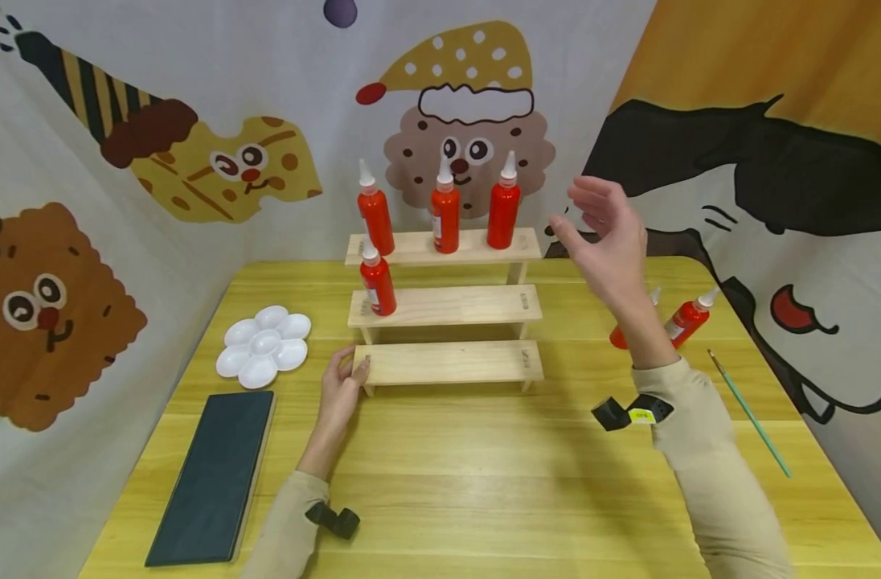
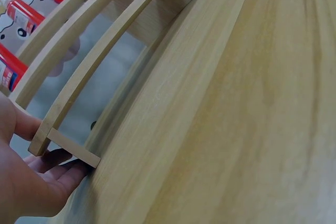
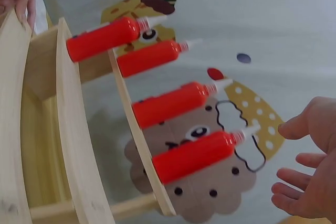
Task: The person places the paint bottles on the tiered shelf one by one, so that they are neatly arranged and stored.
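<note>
A three-step wooden rack [image 1: 448,363] stands on the table. My left hand [image 1: 342,381] grips the left end of its lowest step, thumb on top and fingers beneath, as the left wrist view shows. On the top step stand three red squeeze bottles with white nozzles, the rightmost bottle [image 1: 503,211] nearest my right hand. Another red bottle [image 1: 379,286] is at the left end of the middle step. My right hand [image 1: 608,241] is raised in the air right of the rack, fingers apart from the thumb and nothing between them; the right wrist view shows it clear of the bottles.
Two more red bottles [image 1: 689,322] stand on the table at right, one partly hidden behind my right forearm. A thin green paintbrush [image 1: 751,414] lies beside them. At left are a white flower-shaped palette [image 1: 264,344] and a dark flat board [image 1: 212,474]. A cartoon-printed cloth [image 1: 281,48] hangs behind.
</note>
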### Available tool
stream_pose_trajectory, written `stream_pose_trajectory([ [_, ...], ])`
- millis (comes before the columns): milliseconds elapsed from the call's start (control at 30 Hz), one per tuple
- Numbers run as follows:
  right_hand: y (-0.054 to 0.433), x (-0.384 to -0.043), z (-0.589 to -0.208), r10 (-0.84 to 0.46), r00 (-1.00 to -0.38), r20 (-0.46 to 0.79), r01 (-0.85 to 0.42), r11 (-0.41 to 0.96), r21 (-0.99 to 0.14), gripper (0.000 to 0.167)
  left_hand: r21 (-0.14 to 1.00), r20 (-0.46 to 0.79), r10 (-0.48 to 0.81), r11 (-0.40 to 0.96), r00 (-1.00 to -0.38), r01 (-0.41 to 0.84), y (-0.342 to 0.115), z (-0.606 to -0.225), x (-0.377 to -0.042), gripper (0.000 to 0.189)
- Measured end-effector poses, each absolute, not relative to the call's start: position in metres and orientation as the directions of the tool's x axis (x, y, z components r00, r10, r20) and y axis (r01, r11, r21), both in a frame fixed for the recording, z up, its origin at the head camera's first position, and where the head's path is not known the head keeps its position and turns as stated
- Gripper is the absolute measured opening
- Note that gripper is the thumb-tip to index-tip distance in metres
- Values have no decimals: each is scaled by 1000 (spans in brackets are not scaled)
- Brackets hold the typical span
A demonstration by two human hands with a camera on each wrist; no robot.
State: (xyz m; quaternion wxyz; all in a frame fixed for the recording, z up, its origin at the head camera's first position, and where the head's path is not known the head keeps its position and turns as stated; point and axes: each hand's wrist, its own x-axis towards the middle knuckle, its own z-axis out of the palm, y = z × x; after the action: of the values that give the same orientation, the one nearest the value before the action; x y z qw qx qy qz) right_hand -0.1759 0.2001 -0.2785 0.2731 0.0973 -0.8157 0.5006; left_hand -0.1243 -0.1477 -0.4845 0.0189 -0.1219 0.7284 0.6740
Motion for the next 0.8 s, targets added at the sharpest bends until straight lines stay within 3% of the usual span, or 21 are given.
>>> stream_pose_trajectory([
  [367,245,-171,-286,267,-858,438,-269,493,-828,49,974,-200,-156,70,-967,-213,-148,-485,-125,49],
  [800,298,-164,-311,422,-879,220,21,496,-868,58,975,-198,-172,67,-965,-212,-148,-488,-128,48],
])
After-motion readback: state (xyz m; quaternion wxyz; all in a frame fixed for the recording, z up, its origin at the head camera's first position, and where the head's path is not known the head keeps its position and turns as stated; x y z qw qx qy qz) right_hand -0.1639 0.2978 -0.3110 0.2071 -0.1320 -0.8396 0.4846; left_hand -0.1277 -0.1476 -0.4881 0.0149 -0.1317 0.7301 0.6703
